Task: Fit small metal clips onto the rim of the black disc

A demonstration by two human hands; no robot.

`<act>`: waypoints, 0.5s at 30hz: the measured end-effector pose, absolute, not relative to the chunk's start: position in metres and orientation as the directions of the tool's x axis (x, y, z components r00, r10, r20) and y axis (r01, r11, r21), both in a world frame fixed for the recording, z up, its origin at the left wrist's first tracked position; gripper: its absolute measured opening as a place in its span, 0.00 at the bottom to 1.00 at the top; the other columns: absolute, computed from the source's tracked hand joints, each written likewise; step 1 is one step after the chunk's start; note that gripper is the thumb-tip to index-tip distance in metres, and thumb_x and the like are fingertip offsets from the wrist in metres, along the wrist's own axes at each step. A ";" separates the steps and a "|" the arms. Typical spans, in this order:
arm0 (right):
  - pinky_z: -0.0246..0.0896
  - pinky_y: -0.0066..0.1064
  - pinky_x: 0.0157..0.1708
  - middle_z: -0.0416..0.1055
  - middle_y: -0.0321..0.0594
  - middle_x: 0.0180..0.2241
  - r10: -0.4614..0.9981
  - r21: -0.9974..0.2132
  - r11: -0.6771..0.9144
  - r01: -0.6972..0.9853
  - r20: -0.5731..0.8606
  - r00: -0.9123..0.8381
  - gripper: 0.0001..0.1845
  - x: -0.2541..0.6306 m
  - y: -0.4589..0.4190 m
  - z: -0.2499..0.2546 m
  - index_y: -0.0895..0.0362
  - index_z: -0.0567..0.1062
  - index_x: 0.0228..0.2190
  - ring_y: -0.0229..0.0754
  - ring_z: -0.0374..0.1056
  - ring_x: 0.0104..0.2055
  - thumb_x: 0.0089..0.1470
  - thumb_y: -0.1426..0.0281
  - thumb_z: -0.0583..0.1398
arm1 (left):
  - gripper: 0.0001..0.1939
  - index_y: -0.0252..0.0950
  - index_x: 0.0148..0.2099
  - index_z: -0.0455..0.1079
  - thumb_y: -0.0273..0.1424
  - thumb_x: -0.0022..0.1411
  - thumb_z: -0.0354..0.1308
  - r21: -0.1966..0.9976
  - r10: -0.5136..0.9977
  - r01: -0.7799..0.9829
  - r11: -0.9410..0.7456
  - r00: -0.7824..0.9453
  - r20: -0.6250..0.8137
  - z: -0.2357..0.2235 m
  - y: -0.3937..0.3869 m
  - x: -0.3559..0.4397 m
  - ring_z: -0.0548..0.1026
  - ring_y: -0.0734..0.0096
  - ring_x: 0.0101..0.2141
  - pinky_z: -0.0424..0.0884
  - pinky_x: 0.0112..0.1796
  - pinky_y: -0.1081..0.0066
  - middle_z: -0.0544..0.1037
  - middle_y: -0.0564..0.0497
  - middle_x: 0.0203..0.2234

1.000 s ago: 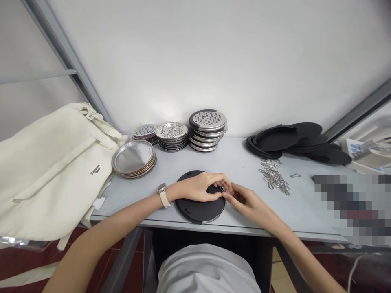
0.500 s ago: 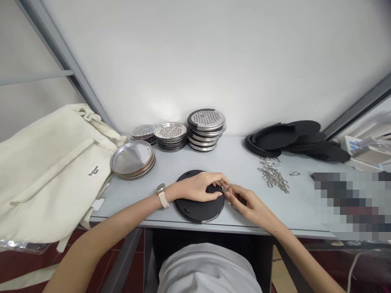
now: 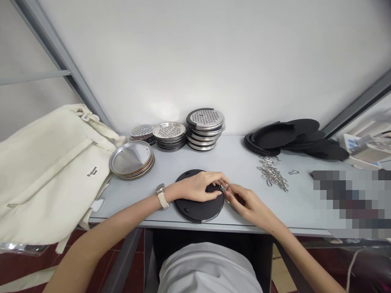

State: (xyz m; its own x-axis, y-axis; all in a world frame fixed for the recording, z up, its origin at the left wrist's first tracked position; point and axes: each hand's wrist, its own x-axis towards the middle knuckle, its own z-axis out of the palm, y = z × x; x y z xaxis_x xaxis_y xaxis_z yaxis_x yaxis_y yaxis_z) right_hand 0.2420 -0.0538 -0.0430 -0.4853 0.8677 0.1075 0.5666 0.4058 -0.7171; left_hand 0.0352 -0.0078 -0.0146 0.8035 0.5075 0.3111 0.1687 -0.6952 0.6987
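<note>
Two hands meet at the right edge of the black round disc point(image 3: 198, 203), lying flat beneath them. The left hand point(image 3: 198, 187) presses on it as before, while the right hand point(image 3: 247, 203) still pinches a small metal clip point(image 3: 224, 190) there; almost nothing moved, so fitting continues.

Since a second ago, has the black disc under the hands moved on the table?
No. The black disc keeps its overhang at the table's front edge; only the camera shifted slightly.
</note>
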 end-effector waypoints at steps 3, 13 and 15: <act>0.49 0.27 0.27 0.56 0.32 0.24 0.866 -0.719 0.409 0.562 0.111 -0.487 0.16 0.242 -0.054 -0.043 0.56 0.61 0.25 0.35 0.53 0.26 0.63 0.63 0.47 | 0.16 0.33 0.50 0.64 0.24 0.59 0.55 0.699 0.504 0.162 -0.697 0.803 0.317 -0.016 -0.007 0.035 0.74 0.70 0.41 0.70 0.46 0.70 0.75 0.45 0.42; 0.49 0.27 0.26 0.55 0.31 0.23 0.881 -0.738 0.376 0.560 0.096 -0.464 0.17 0.241 -0.053 -0.042 0.56 0.59 0.24 0.35 0.52 0.25 0.63 0.61 0.48 | 0.16 0.34 0.49 0.65 0.23 0.58 0.55 0.712 0.514 0.156 -0.685 0.796 0.321 -0.014 -0.008 0.036 0.74 0.69 0.41 0.70 0.45 0.69 0.75 0.45 0.41; 0.48 0.27 0.25 0.54 0.31 0.23 0.882 -0.744 0.373 0.554 0.099 -0.461 0.17 0.241 -0.053 -0.043 0.55 0.59 0.24 0.35 0.51 0.25 0.62 0.61 0.49 | 0.16 0.34 0.49 0.65 0.23 0.58 0.55 0.710 0.516 0.158 -0.687 0.793 0.323 -0.014 -0.008 0.036 0.74 0.69 0.41 0.70 0.45 0.69 0.75 0.46 0.41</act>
